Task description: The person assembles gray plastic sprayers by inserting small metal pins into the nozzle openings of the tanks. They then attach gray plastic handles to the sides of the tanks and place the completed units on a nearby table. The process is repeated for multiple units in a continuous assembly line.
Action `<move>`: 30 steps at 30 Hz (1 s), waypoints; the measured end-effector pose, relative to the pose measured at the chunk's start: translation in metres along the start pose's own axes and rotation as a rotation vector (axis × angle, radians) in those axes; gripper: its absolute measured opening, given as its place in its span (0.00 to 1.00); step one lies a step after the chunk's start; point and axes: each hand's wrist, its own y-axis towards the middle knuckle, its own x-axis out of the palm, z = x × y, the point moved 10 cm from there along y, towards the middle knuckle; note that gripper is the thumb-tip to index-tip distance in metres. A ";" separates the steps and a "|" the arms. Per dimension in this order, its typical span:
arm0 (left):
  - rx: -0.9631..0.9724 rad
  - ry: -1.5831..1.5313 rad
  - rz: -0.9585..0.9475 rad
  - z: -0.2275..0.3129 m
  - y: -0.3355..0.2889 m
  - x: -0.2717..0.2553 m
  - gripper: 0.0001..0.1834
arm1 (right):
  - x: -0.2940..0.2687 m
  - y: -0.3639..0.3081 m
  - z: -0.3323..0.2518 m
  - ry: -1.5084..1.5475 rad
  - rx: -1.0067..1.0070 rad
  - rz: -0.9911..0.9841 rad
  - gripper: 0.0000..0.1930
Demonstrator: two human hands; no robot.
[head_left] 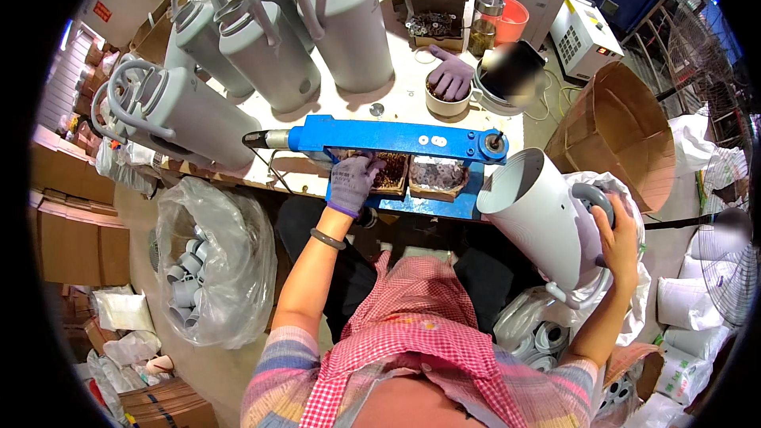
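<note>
My left hand (353, 182), in a thin purple-grey glove, is at a small box of brass-coloured fittings (391, 172) under the blue arm of a bench machine (380, 136). Its fingers are bent together at the box; anything between them is too small to make out. Bare, my right hand (622, 239) grips a large light-grey jug body (535, 214) by its dark grey handle (594, 200). The jug is tilted, its open mouth towards the machine's right end. Beside the brass fittings sits a box of small pale metal parts (438, 176).
Several grey handled jugs (269, 55) stand at the back left. A mug with a purple glove (450, 83), a glass jar (485, 22) and an orange cup (514, 17) are at the back right. Plastic bags of grey parts (214, 261) flank me; a cardboard drum (614, 135) stands right.
</note>
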 end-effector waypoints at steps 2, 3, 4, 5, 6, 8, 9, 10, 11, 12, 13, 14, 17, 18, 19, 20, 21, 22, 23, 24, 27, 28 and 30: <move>-0.014 -0.176 0.044 0.027 -0.003 -0.031 0.13 | 0.001 -0.004 0.011 0.012 0.051 -0.008 0.14; -0.024 -0.346 0.098 0.034 -0.010 -0.046 0.14 | 0.000 -0.006 0.013 0.005 0.066 -0.018 0.14; -0.028 -0.517 0.146 0.042 -0.014 -0.060 0.15 | 0.000 -0.008 0.018 -0.001 0.086 -0.023 0.13; -0.121 -0.801 0.098 0.053 -0.014 -0.067 0.17 | -0.002 -0.009 0.018 0.052 0.041 0.013 0.14; -0.225 -1.083 0.039 0.070 -0.015 -0.068 0.19 | -0.002 -0.010 0.019 0.062 0.034 0.025 0.14; -0.098 -1.180 0.041 0.113 0.004 -0.081 0.19 | -0.006 -0.008 0.016 0.066 0.021 0.038 0.14; -0.035 -1.201 0.051 0.133 0.018 -0.084 0.19 | -0.005 -0.006 0.012 0.077 -0.022 0.059 0.14; 0.033 -1.214 0.069 0.151 0.032 -0.085 0.19 | -0.001 -0.003 0.011 0.091 -0.023 0.056 0.14; 0.052 -1.206 0.084 0.163 0.045 -0.076 0.20 | 0.002 -0.002 0.009 0.085 -0.004 0.016 0.14; 0.070 -1.200 0.099 0.174 0.056 -0.067 0.21 | 0.006 0.000 0.007 0.080 0.016 -0.025 0.14; 0.098 -1.082 0.061 0.189 0.065 -0.063 0.22 | 0.009 -0.001 0.009 0.088 0.038 -0.056 0.14; 0.133 -1.030 0.084 0.199 0.071 -0.058 0.22 | 0.008 -0.002 0.010 0.091 0.043 -0.055 0.14; 0.218 -0.940 0.111 0.217 0.076 -0.049 0.23 | 0.007 -0.005 0.018 0.107 0.066 -0.047 0.14; 0.253 -0.874 0.135 0.219 0.075 -0.048 0.23 | 0.006 -0.006 0.021 0.115 0.060 -0.030 0.14; 0.285 -0.807 0.160 0.221 0.074 -0.049 0.23 | 0.005 -0.006 0.023 0.123 0.052 -0.015 0.14; 0.318 -0.773 0.173 0.223 0.075 -0.051 0.23 | 0.004 -0.006 0.025 0.131 0.043 -0.001 0.15; 0.346 -0.737 0.184 0.226 0.075 -0.053 0.23 | 0.004 -0.006 0.027 0.129 0.065 -0.007 0.14; 0.374 -0.701 0.195 0.228 0.075 -0.056 0.23 | 0.002 -0.005 0.028 0.126 0.085 -0.015 0.14; 0.397 -0.658 0.190 0.230 0.075 -0.056 0.22 | 0.002 -0.004 0.030 0.122 0.106 -0.022 0.14; 0.424 -0.618 0.190 0.233 0.076 -0.058 0.22 | 0.002 -0.004 0.031 0.126 0.104 -0.020 0.14; 0.504 -0.513 0.205 0.239 0.074 -0.061 0.22 | 0.002 -0.004 0.034 0.137 0.094 -0.010 0.14; 0.530 -0.480 0.212 0.241 0.072 -0.061 0.22 | 0.003 -0.004 0.034 0.141 0.088 -0.007 0.14; 0.482 -0.594 0.188 0.232 0.076 -0.054 0.21 | 0.003 -0.004 0.035 0.150 0.092 -0.007 0.14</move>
